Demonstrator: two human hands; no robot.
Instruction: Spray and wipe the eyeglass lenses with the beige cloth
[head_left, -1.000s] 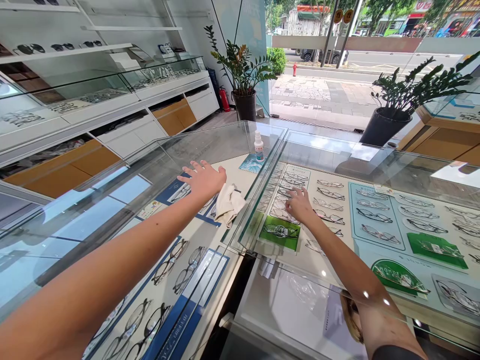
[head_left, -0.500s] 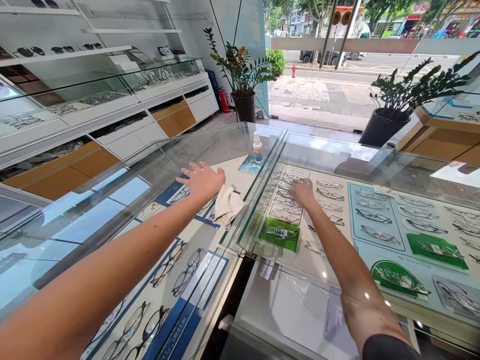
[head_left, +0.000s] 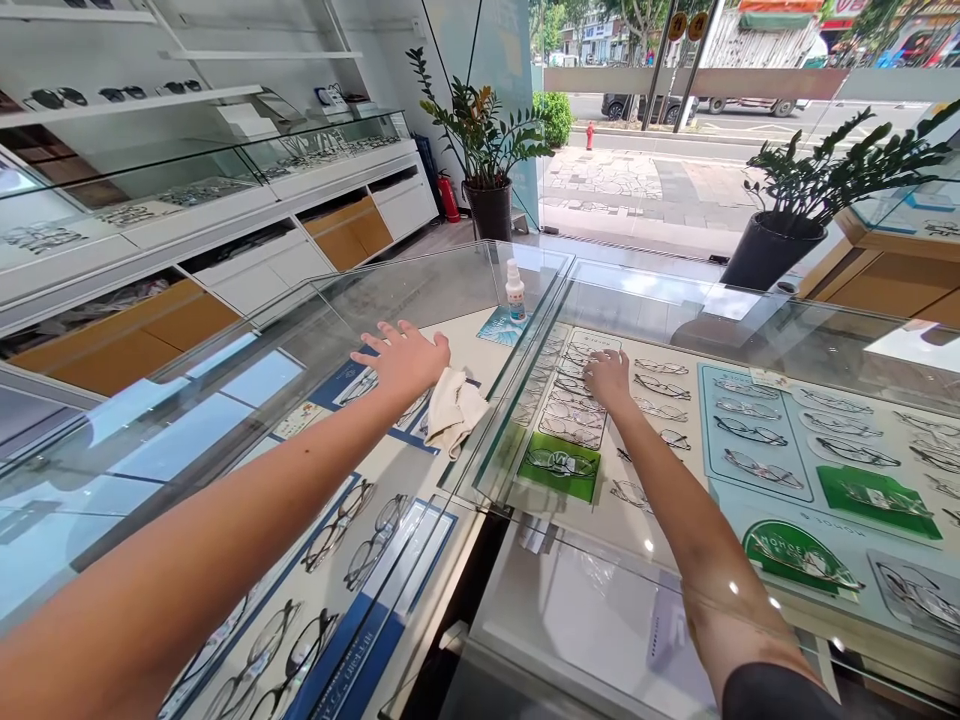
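My left hand (head_left: 405,357) rests palm down with its fingers spread, on or just over the glass top of the left display case (head_left: 315,290). Against its wrist lies a crumpled cream cloth (head_left: 455,412). My right hand (head_left: 607,379) is over the right-hand case, fingers partly bent and apart, with no held object visible. Around it are rows of eyeglasses (head_left: 661,386) and a white display card (head_left: 568,425) carrying several pairs. Whether the fingers touch the glass pane or the frames, I cannot tell. A white spray bottle (head_left: 515,293) stands upright beyond the left hand.
A blue card (head_left: 501,328) lies by the bottle. A green card (head_left: 559,466) bears one pair of glasses. Potted plants (head_left: 491,205) stand near the street entrance. White drawers and shelves line the left wall. A fire extinguisher (head_left: 448,197) stands beside them.
My right hand has shifted very slightly to the right. My left hand, the cloth and the bottle stay in place. Outside, a truck has moved along the street.
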